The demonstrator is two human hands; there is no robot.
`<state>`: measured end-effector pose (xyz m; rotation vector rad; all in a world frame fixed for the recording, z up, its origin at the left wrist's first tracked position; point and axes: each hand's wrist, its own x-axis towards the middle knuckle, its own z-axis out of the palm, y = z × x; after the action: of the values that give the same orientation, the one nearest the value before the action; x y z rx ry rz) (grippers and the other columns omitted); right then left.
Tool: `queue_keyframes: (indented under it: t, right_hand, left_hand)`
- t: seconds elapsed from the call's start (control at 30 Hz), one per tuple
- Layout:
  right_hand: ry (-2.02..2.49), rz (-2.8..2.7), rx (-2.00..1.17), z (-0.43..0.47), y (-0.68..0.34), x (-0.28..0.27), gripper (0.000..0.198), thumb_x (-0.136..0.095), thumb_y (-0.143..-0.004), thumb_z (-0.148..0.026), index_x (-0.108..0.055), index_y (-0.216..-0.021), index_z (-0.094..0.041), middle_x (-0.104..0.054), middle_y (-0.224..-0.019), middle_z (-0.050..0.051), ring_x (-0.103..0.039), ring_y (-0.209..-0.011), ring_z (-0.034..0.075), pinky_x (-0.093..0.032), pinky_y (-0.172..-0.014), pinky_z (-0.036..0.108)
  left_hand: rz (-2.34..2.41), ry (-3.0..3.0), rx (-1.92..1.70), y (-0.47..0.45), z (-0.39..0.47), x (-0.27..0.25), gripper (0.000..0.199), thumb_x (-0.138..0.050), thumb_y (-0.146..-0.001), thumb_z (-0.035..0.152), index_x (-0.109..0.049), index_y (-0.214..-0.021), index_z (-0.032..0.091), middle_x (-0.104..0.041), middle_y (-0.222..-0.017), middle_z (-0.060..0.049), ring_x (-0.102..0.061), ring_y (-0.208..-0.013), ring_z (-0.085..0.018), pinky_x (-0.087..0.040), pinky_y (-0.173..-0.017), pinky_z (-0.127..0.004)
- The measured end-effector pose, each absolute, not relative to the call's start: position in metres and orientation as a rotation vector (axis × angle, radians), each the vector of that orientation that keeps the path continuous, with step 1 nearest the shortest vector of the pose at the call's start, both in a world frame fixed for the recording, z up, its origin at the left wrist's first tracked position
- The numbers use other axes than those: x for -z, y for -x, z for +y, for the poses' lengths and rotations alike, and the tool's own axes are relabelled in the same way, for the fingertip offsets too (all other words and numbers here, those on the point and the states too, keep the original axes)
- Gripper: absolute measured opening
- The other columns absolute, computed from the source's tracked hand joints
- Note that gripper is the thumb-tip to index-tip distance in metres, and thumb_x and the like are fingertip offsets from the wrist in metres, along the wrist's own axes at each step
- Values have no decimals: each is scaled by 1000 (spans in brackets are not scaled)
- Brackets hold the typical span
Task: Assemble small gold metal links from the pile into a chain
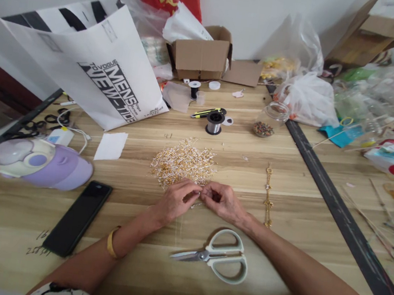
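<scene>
At the near edge of a pile of small gold and clear beads or charms, both my hands meet fingertip to fingertip. My left hand is closed in a pinch, and a thin clear thread appears to hang below it. My right hand pinches too, right beside the left fingertips. What they hold is too small to make out. A few tiny pieces lie just under the fingers. Closer to me rest scissors with pale handles, blades pointing left. Right of my right hand lies a gold beaded chain.
A wire spool, a utility knife and a jar of beads stand beyond the pile. On the left are a phone, a purple bottle and a large white bag. Plastic bags crowd the right.
</scene>
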<state>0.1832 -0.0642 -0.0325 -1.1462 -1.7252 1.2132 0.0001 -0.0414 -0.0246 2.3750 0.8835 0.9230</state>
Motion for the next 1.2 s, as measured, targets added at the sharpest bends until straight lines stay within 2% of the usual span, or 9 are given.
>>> queue_keyframes:
  t: [0.47, 0.9, 1.2]
  right_hand:
    - [1148, -1726, -1212, -63, -184, 36, 17, -56, -84, -30, -57, -75, -15, -47, -58, -3, -40, -52, 8, -31, -48, 20]
    - [1151, -1705, -1234, -63, -184, 37, 14, -58, -83, -27, -59, -76, -14, -49, -59, -4, -40, -52, 8, -31, -48, 20]
    - [1107, -1673, -1260, -63, -183, 37, 10, -60, -81, -24, -59, -82, -14, -50, -64, -3, -44, -56, 8, -35, -49, 19]
  left_hand:
    - [865, -2330, -942, 0, -41, 21, 12, -55, -83, 10, -64, -88, 17, -69, -83, -6, -64, -78, -15, -52, -73, -27]
    - [880, -2279, -925, 1, -41, 17, 10, -58, -82, 11, -66, -83, 18, -69, -79, -4, -64, -76, -15, -50, -73, -26]
    - [955, -2233, -905, 0, -40, 13, 10, -57, -79, 8, -61, -76, 16, -66, -75, -2, -61, -72, -14, -48, -71, -25]
